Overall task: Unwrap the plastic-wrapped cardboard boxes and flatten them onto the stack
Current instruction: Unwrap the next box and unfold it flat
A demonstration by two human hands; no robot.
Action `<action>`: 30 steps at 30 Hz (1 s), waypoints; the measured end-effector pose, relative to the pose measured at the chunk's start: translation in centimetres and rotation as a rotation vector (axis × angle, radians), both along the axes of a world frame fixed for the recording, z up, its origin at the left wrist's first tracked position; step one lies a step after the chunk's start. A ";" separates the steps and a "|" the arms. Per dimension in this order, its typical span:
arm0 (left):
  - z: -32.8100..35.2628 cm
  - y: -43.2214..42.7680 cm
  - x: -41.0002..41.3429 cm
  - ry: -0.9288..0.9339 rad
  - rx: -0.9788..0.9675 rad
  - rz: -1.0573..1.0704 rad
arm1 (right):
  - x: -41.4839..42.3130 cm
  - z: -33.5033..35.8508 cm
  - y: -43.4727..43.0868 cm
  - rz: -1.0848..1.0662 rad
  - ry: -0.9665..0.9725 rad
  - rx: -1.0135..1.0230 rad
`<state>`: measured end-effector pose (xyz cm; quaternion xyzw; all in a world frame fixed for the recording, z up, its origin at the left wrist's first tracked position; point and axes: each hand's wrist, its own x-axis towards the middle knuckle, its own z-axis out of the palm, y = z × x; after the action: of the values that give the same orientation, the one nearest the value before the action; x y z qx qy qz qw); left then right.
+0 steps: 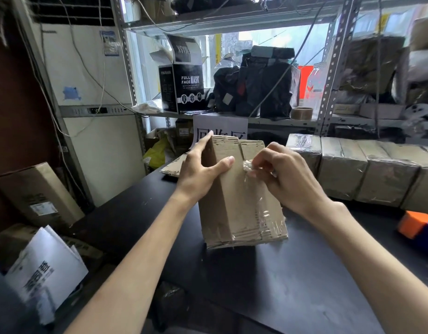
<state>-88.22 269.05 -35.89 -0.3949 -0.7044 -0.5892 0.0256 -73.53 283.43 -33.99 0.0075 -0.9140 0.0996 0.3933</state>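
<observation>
Black table [292,285] carries wrapped boxes [367,174] beside orange block [411,222].

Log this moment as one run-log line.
phase: unwrapping | left hand: holds cardboard bundle standing on black table | right hand: pinches plastic wrap | wrapped boxes: waiting at right
</observation>
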 end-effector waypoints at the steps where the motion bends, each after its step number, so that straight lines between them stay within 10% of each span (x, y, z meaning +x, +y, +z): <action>1: 0.0 0.0 0.0 -0.003 0.015 0.005 | 0.2 0.5 0.3 0.017 -0.062 0.020; 9: -0.3 -0.2 -0.5 -0.045 0.062 0.076 | 1.7 0.9 0.0 0.030 -0.592 -0.170; 16: -0.8 -1.5 -1.4 -0.076 0.009 0.079 | 0.7 -0.6 -1.2 -0.092 -0.021 -0.395; 30: -1.8 -1.9 -1.1 -0.068 0.063 0.113 | -1.3 -1.2 -2.5 0.052 0.000 -0.159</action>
<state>-89.30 267.16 -37.64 -0.3331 -0.7071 -0.6219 0.0474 -74.88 280.96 -35.21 0.0000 -0.9026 0.1821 0.3900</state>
